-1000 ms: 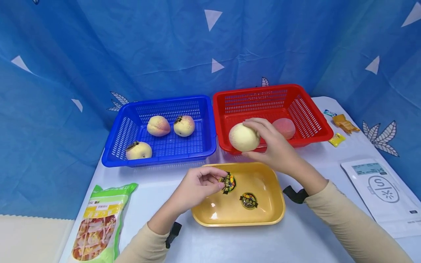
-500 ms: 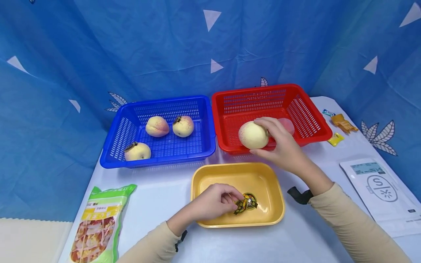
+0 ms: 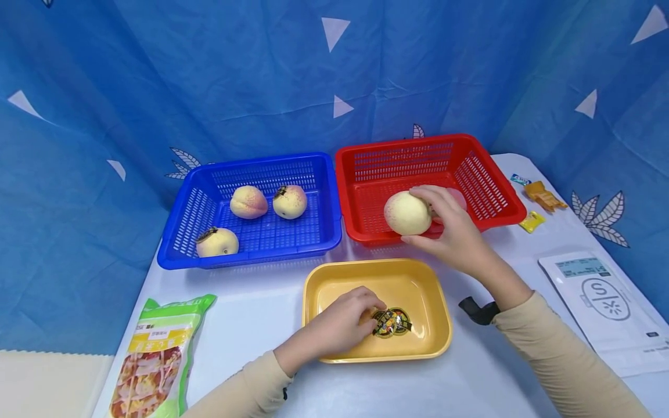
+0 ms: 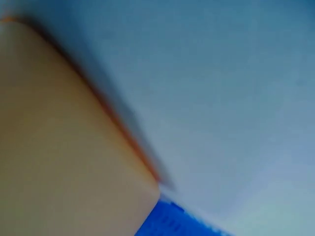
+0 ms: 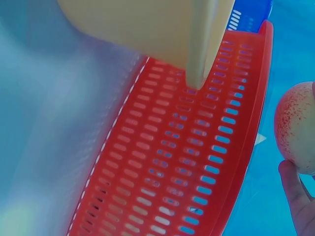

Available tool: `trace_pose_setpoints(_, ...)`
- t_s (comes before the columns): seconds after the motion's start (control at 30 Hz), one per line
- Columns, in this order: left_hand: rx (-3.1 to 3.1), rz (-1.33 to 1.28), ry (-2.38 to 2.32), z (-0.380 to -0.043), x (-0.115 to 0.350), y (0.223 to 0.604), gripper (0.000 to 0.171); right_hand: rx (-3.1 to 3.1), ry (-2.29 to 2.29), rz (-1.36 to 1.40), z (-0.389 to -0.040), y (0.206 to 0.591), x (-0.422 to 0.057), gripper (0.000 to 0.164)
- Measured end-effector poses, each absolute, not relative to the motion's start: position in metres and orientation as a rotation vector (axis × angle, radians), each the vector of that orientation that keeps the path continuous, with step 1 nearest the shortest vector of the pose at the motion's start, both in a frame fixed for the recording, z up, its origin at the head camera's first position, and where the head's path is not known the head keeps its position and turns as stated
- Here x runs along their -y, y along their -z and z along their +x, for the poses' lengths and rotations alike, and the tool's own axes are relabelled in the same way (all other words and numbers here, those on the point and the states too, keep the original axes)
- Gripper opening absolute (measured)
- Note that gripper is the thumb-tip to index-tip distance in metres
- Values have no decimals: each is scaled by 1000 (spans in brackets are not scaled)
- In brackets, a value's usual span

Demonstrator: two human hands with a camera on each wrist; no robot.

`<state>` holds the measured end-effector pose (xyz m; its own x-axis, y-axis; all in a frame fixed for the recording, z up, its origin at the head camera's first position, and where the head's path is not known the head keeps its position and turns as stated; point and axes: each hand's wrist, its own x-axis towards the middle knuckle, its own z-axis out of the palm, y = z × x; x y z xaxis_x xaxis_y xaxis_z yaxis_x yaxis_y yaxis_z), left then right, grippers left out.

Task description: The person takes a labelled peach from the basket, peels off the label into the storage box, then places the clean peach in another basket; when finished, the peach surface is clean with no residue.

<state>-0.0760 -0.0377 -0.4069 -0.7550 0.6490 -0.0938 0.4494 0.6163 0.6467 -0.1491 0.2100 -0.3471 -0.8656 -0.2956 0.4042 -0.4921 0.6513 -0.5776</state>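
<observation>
My left hand (image 3: 342,322) is down in the yellow tray (image 3: 444,334), its thumb and index finger pinching the left edge of a round black sticker (image 3: 384,323). This sticker overlaps a second round sticker (image 3: 402,321) in the tray. My right hand (image 3: 452,232) holds a pale peach (image 3: 407,213) between thumb and fingers, over the front of the red basket (image 3: 366,237). Behind that hand, partly hidden, a pinker peach (image 3: 459,198) shows in the basket. The right wrist view catches the held peach (image 5: 298,128) and a finger (image 5: 293,194) at its right edge.
Left of the red basket stands a blue basket (image 3: 329,232) with three peaches (image 3: 290,202), two bearing dark stickers. A green food packet (image 3: 157,360) lies at the front left. On the right are small wrappers (image 3: 543,196) and a white pouch (image 3: 601,307).
My left hand has lowered the sticker into the tray, moving it right and down onto the other one. My right hand has shifted slightly right with the peach.
</observation>
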Motion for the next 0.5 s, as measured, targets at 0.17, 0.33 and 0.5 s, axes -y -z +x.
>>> trace_pose_setpoints(0.17, -2684, 876, -959, -79, 43, 391, 30, 2581, -1055, 595, -150, 346, -219, 81)
trace_pose_setpoints(0.33, -2916, 842, -1030, -95, 53, 371, 40, 2587, -1076, 488, -155, 343, -233, 81)
trace_pose_setpoints(0.5, -3027, 738, -955, -118, 60, 362, 57, 2632, -1073, 325, -168, 339, -254, 83)
